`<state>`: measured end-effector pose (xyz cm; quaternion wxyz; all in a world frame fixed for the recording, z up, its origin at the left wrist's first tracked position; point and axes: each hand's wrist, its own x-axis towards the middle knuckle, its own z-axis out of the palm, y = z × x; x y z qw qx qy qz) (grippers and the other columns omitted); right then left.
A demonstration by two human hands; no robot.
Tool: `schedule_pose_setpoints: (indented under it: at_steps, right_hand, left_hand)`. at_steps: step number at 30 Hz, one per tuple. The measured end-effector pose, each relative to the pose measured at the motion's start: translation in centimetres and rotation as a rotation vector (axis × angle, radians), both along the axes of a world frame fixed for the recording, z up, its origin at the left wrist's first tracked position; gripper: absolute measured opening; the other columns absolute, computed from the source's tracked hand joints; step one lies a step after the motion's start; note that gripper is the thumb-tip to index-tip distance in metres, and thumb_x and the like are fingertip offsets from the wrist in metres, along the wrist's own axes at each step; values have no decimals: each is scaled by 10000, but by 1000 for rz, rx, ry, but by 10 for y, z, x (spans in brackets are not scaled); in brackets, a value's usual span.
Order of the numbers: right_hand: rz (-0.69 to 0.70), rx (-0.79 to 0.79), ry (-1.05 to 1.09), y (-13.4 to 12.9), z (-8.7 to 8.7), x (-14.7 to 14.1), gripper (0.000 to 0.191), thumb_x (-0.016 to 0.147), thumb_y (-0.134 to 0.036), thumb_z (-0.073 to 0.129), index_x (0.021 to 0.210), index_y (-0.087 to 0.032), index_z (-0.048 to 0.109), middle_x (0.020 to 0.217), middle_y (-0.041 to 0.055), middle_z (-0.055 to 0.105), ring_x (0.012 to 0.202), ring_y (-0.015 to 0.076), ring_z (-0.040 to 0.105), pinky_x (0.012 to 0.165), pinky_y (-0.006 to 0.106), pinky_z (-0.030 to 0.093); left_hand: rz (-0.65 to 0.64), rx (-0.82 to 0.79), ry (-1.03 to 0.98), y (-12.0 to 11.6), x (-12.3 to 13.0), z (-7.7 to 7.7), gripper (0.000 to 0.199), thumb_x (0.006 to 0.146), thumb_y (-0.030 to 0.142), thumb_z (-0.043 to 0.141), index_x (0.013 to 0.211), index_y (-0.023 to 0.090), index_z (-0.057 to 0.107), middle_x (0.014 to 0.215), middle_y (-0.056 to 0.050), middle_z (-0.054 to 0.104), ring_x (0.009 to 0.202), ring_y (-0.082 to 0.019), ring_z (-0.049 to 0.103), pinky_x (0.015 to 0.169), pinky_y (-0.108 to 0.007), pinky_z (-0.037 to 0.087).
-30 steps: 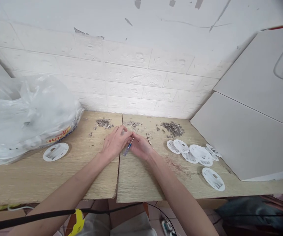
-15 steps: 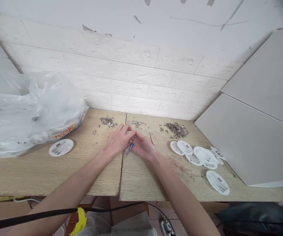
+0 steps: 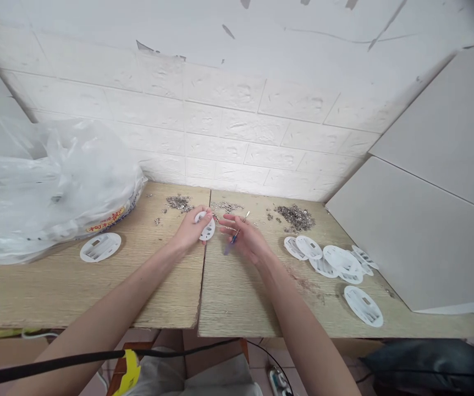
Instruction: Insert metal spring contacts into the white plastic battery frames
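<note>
At the left, a plastic bag (image 3: 55,192) is seen, with a loose disc (image 3: 100,247) lying just before it; a metal heap (image 3: 179,203) is set farther back. Near the seam of the table (image 3: 237,297), a white disc (image 3: 207,229) is gripped at its left rim by the left hand (image 3: 189,228), whose fingers are closed on it. Just to the right, a screwdriver (image 3: 234,238) is held, apparently loosely, in the half-open right hand (image 3: 249,238), its fingers spread. For good control, the rim would best be pinched firmly, the openings left uncovered and the handle seated deeper in the palm. The white disc is seen as an oval, its longer axis slanting from back left to front right; the screwdriver's long axis is slanted oppositely, tip pointed back right, handle front left. Farther right, overlapping discs (image 3: 341,259) are spread before a larger pile (image 3: 297,218).
</note>
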<state>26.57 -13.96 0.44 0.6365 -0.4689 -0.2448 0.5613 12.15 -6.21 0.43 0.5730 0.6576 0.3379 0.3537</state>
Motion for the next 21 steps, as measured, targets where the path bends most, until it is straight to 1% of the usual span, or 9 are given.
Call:
schedule_pose_setpoints:
  at_steps: [1,2,5,7,10,12,15,18,21]
  right_hand:
    - [-51,17,-86,0,-1,2,154,839,-290,588,909,-165,644,974,67,645,736,118,575,512,203,379]
    - [-82,41,-160,1,-3,3,169,803,-316,631,883,-168,647,939,54,645,685,100,547,483,193,341]
    - [-52,130,-288,1,-4,3,280,721,-406,695,848,-161,648,812,34,641,598,76,473,454,184,280]
    - [-5,172,-366,0,-3,1,322,697,-436,709,835,-151,648,740,29,632,585,79,464,462,187,292]
    - [-10,207,-546,-1,0,-3,294,692,-415,713,809,-152,657,714,27,635,618,102,506,509,206,354]
    - [-34,225,-634,-2,0,-5,255,698,-387,707,803,-159,665,746,33,655,657,121,539,556,224,391]
    - [-52,241,-687,-2,-2,-4,225,718,-359,686,829,-163,682,783,40,674,684,135,557,611,248,415]
    - [-68,240,-746,-1,-4,-2,220,746,-334,646,873,-164,707,819,46,687,717,145,564,658,266,420]
    - [-89,213,-791,0,-5,0,221,756,-327,616,862,-167,724,806,45,687,703,146,552,664,276,414]
  left_hand:
    - [-27,-108,-27,-1,0,2,309,760,488,599,834,201,511,705,-7,551,523,-137,518,388,-223,397]
    - [-57,-166,-38,-2,0,3,336,730,495,633,832,198,513,702,-8,556,514,-137,520,362,-215,389]
    - [-165,-193,-42,-6,0,7,365,683,487,693,811,188,526,671,-5,558,494,-125,514,330,-196,381]
    - [-222,-197,-31,-8,0,6,364,681,485,701,797,186,530,623,8,543,471,-117,503,325,-191,379]
    - [-248,-216,-8,-9,0,4,361,676,473,717,792,182,537,573,19,526,454,-116,505,323,-186,374]
    - [-252,-225,-10,-9,1,2,359,674,461,724,804,180,542,566,20,530,449,-115,507,325,-184,374]
    - [-224,-229,-30,-9,3,0,330,717,448,690,835,173,552,580,11,540,468,-119,516,334,-190,390]
    - [-122,-255,-102,-6,4,-3,311,757,390,655,970,186,555,675,-7,576,532,-135,555,371,-215,446]
    - [-58,-329,-202,-4,4,-4,382,747,301,659,1088,213,514,819,-31,608,662,-163,613,476,-270,527]
